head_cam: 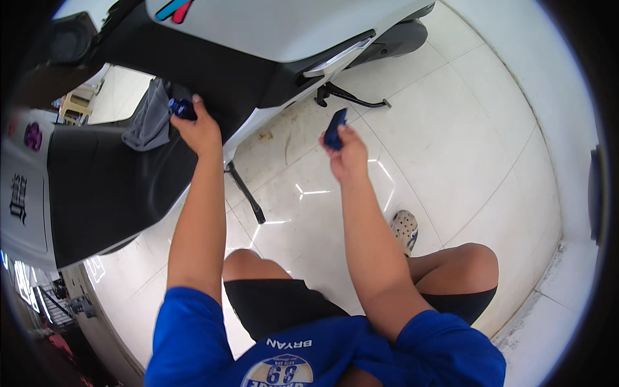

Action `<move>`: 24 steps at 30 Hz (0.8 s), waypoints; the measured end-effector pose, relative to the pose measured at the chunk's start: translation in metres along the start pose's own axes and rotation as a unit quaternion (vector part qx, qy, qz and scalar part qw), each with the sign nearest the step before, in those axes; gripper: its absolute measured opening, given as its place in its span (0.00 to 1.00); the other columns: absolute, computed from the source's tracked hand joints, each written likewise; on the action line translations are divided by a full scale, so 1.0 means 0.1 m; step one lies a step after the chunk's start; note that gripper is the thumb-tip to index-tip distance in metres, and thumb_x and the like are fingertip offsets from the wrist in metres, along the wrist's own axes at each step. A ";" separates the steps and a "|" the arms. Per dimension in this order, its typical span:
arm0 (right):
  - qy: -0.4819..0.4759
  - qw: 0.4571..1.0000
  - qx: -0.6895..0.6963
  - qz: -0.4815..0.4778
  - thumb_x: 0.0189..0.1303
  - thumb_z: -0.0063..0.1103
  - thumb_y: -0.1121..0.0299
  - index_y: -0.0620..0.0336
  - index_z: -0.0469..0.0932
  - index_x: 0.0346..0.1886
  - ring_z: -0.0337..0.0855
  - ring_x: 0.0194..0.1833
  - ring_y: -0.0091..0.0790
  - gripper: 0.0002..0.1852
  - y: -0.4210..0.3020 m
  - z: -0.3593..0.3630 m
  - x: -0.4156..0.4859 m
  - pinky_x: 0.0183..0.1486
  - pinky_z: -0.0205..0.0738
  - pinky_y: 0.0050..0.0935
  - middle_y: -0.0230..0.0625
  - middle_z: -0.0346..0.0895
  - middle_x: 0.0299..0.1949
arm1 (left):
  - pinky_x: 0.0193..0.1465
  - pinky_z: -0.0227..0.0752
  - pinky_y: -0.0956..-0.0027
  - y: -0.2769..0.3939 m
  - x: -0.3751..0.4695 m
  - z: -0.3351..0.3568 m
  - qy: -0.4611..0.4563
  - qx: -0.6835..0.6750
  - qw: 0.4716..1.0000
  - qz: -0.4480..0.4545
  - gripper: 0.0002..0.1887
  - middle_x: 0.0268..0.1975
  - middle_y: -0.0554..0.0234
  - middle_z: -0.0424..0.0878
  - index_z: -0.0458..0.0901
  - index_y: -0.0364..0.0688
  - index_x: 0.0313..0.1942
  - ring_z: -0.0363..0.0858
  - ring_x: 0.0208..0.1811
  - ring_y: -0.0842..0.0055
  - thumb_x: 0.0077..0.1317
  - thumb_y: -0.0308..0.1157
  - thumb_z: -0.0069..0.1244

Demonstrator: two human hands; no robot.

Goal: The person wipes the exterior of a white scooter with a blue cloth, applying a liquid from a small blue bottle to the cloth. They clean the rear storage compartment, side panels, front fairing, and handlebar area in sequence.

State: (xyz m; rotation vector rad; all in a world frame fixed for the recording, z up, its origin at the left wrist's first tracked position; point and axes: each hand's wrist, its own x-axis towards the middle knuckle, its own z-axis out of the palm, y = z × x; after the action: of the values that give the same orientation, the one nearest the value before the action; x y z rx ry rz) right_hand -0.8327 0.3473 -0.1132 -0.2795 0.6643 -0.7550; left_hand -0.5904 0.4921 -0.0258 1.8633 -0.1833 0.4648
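My left hand [203, 133] is over the footboard of a scooter, its fingers around a small dark blue bottle [184, 109]. Whether the bottle also rests on the footboard, I cannot tell. A crumpled grey cloth [149, 123] lies beside the bottle, draped on the black plastic footboard [111, 179]. Out over the floor tiles, my right hand [350, 152] grips a dark blue block [335, 129], which looks like an applicator pad. The scooter's white and black side panel [232, 29] rises beyond both hands.
A black side stand [246, 193] reaches to the tiled floor [459, 130] between my arms. Farther back is another black stand lever [355, 94]. A white wall [541, 96] bounds the right side. At far left stands a beige plastic stool [76, 106].
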 end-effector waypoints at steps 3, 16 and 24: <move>-0.046 0.995 -0.067 0.062 0.75 0.56 0.75 0.71 0.71 0.65 0.87 0.45 0.44 0.18 0.11 -0.08 -0.44 0.53 0.86 0.47 0.46 0.82 0.48 | 0.30 0.75 0.73 0.03 0.03 -0.11 -0.064 -0.136 0.987 -0.053 0.29 0.39 0.59 0.81 0.69 0.35 0.57 0.80 0.31 0.78 0.70 0.44 0.64; -0.207 0.956 -0.080 0.194 0.75 0.59 0.69 0.62 0.73 0.65 0.84 0.47 0.39 0.19 0.37 0.31 -1.18 0.51 0.84 0.44 0.44 0.82 0.50 | 0.47 0.77 0.64 0.68 -0.61 -1.46 -0.394 0.081 0.905 0.137 0.24 0.43 0.61 0.86 0.84 0.44 0.53 0.85 0.42 0.67 0.57 0.33 0.72; -0.230 0.947 -0.024 0.223 0.76 0.57 0.66 0.58 0.74 0.63 0.81 0.45 0.37 0.17 0.43 0.39 -1.39 0.48 0.78 0.41 0.41 0.81 0.49 | 0.48 0.76 0.61 0.98 -0.61 -1.53 -0.380 0.296 0.808 0.338 0.23 0.47 0.67 0.84 0.89 0.57 0.50 0.80 0.49 0.64 0.53 0.28 0.70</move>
State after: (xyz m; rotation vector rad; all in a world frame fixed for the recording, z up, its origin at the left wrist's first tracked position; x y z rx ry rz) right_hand -0.8590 0.4767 -0.0401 -0.3232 0.2814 -0.2223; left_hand -0.7143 0.5962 0.0765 2.4985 -1.4240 0.2158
